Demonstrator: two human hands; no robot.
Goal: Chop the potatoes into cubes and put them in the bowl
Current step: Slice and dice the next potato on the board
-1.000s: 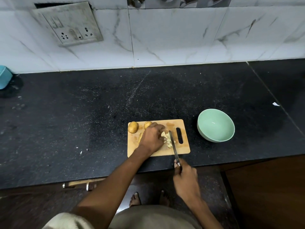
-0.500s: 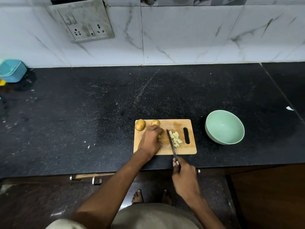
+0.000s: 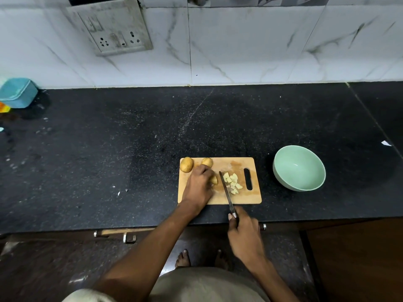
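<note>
A wooden cutting board point(image 3: 239, 198) lies at the counter's front edge. Two whole potatoes point(image 3: 186, 164) sit at its back left corner. My left hand point(image 3: 199, 187) holds a potato piece point(image 3: 214, 180) down on the board. Several pale potato cubes point(image 3: 233, 183) lie in a small pile near the board's handle slot. My right hand point(image 3: 244, 236) grips the handle of a knife point(image 3: 225, 189), whose blade lies between the held piece and the cubes. The light green bowl point(image 3: 299, 168) stands to the right of the board, with nothing visible inside.
The black counter point(image 3: 130, 149) runs to a marble-tiled wall with a socket plate point(image 3: 113, 29). A blue container point(image 3: 18, 92) stands at the far left. A scrap of paper point(image 3: 386, 143) lies at the right. Drawer handles point(image 3: 128, 237) and my feet show below the counter edge.
My left hand left the cubes and moved left onto the potato piece. The knife blade shifted left of the cube pile. The camera view drifted, so everything slid rightward in the frame.
</note>
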